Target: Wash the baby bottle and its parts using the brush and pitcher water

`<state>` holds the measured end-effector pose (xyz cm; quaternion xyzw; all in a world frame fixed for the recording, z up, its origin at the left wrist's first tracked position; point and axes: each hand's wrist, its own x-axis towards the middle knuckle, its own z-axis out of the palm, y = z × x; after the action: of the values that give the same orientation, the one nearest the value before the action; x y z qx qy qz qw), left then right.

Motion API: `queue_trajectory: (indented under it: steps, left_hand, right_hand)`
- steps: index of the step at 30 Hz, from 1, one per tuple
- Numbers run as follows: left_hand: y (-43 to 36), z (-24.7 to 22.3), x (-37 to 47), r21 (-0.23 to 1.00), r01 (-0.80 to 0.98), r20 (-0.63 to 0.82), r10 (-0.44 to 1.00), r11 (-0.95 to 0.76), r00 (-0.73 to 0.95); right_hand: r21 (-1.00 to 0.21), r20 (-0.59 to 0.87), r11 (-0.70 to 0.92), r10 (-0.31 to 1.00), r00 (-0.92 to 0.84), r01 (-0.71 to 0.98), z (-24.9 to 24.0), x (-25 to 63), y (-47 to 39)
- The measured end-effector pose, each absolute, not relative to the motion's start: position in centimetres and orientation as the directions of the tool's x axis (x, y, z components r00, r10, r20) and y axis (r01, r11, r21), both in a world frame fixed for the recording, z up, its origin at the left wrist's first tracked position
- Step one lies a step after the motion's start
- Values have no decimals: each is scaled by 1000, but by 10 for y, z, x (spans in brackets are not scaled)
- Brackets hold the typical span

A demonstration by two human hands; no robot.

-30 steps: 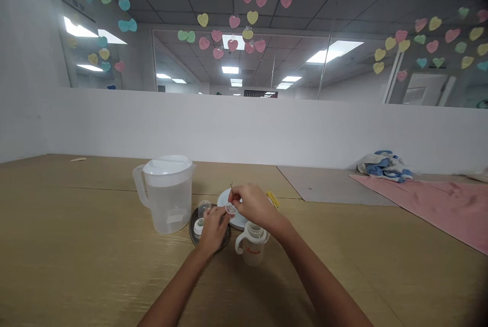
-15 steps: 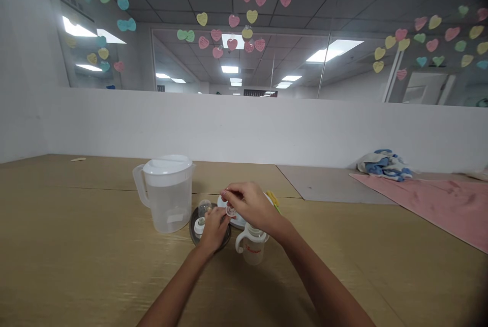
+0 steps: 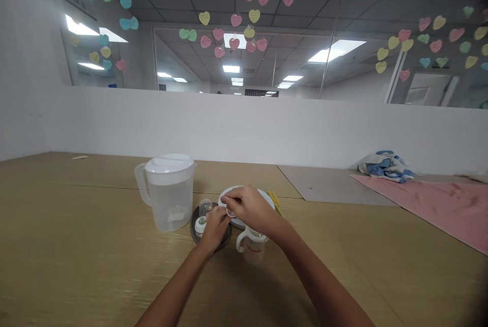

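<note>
Between the fingers of both hands is a small clear round piece [image 3: 230,212], perhaps a bottle nipple, mostly covered by fingers. My left hand [image 3: 215,225] grips its left side, fingers closed. From above, my right hand [image 3: 251,207] pinches it with thumb and fingers. Just below my right hand stands an uncapped baby bottle [image 3: 253,251] with white handles and red lettering. A dark round tray [image 3: 195,235] lies under my left hand, bearing a clear dome cap [image 3: 205,207] and a white ring [image 3: 200,225]. Behind my right hand is a white plate [image 3: 229,192].
A lidded translucent pitcher [image 3: 171,200] of water stands left of the tray. Something yellow and green [image 3: 274,199] lies right of the plate. Farther right are a pink cloth [image 3: 430,200] and a crumpled blue-and-white cloth [image 3: 386,166]. A white wall [image 3: 244,128] borders the table.
Both hands stay around the small clear piece, which is turned a little and more hidden by the fingers. My right hand is slightly lower, showing more of the plate.
</note>
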<state>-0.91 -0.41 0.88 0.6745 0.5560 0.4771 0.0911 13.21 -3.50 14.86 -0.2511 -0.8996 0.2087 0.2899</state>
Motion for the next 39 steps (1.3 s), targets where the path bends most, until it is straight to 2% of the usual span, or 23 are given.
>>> queue_trajectory:
  steps: [8,24,39]
  left_hand:
    - [-2,7,-10,662,657,539,838,-361,-82]
    - [0,5,-11,680,632,539,838,-372,-87]
    - [-6,11,-8,699,597,533,843,-393,-69]
  right_hand:
    - [-446,409,798,585,-701,406,146,131,-32]
    - [-479,307,766,604,-736,429,136,132,-19]
    - [-306,215,762,640,-738,571,117,128,7]
